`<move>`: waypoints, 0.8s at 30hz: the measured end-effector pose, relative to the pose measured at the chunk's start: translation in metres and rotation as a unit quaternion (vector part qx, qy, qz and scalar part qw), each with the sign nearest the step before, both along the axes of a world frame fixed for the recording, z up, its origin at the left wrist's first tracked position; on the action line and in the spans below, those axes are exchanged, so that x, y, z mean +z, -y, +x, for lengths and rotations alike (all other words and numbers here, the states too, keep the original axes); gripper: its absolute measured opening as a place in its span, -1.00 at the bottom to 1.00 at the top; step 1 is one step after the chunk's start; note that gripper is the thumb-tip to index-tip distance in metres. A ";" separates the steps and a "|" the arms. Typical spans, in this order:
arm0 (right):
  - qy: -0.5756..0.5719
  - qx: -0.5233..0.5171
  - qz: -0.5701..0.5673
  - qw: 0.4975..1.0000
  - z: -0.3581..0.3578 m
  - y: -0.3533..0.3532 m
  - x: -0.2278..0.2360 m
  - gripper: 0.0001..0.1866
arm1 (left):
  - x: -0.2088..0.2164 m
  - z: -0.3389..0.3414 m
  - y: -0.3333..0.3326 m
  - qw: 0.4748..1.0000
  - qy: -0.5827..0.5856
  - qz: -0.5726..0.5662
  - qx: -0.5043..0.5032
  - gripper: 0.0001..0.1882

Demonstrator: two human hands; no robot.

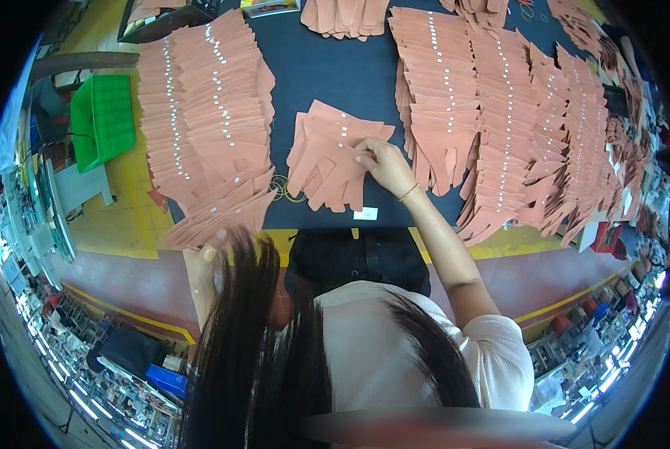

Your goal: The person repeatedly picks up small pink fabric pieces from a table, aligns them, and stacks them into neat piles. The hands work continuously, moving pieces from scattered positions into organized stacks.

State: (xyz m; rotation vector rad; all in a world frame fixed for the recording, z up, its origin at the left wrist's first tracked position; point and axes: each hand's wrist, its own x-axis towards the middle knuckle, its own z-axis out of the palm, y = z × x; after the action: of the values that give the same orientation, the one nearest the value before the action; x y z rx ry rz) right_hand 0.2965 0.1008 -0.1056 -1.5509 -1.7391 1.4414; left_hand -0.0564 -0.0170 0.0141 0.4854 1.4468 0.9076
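Note:
In the middle of the dark tabletop [335,71] lies a small fanned pile of salmon-coloured cut pieces [324,153], some with slots and small white labels. At its right edge my right hand [386,165] is closed, with thumb and fingertips pinching the edge of a piece. My left hand [214,254], at the table's front edge on the left, is closed on the near end of a fanned bunch of cut pieces [226,209]. Dark hair covers part of that hand. The bunch overlaps the near end of a long stack of cut pieces [208,97].
Long overlapping rows of similar pieces [443,82] fill the right side. Yellow-green rubber bands [286,188] lie left of the small pile, and a white paper slip [366,214] near the front edge. A green basket [103,123] stands beyond the table at left.

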 end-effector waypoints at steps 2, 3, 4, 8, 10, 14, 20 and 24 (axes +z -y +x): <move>0.024 0.014 0.022 0.999 0.004 0.003 0.001 -0.92 | -0.007 -0.010 0.007 0.997 0.026 -0.072 -0.011 -0.58; 0.020 0.052 0.020 0.998 0.008 0.006 0.007 -0.92 | -0.012 -0.012 0.008 0.993 0.036 -0.104 -0.032 -0.59; 0.014 0.088 0.017 0.996 0.016 0.011 0.015 -0.92 | -0.016 -0.012 0.008 0.988 0.046 -0.136 -0.054 -0.59; 0.115 0.249 0.001 0.962 0.062 0.039 0.072 -0.94 | -0.067 0.039 -0.025 0.978 0.168 0.012 -0.121 -0.54; 0.168 0.248 -0.022 0.954 0.080 0.049 0.100 -0.95 | -0.095 0.089 -0.047 0.978 0.188 0.043 -0.079 -0.52; 0.227 0.202 -0.045 0.952 0.096 0.060 0.139 -0.95 | -0.132 0.156 -0.078 0.974 -0.166 0.107 -0.110 -0.57; 0.190 0.251 -0.029 0.949 0.079 0.059 0.166 -0.89 | -0.122 0.161 -0.084 0.970 -0.177 0.046 -0.157 -0.69; 0.089 0.308 -0.016 0.947 0.068 0.050 0.168 -0.87 | -0.078 0.147 -0.057 0.935 -0.214 0.234 -0.159 -0.70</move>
State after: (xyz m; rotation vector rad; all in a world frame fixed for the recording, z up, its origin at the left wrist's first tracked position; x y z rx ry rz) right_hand 0.3645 0.0507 0.0623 -1.2302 -2.4699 1.6388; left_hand 0.0908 0.0403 -0.0638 1.3024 1.4715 0.9149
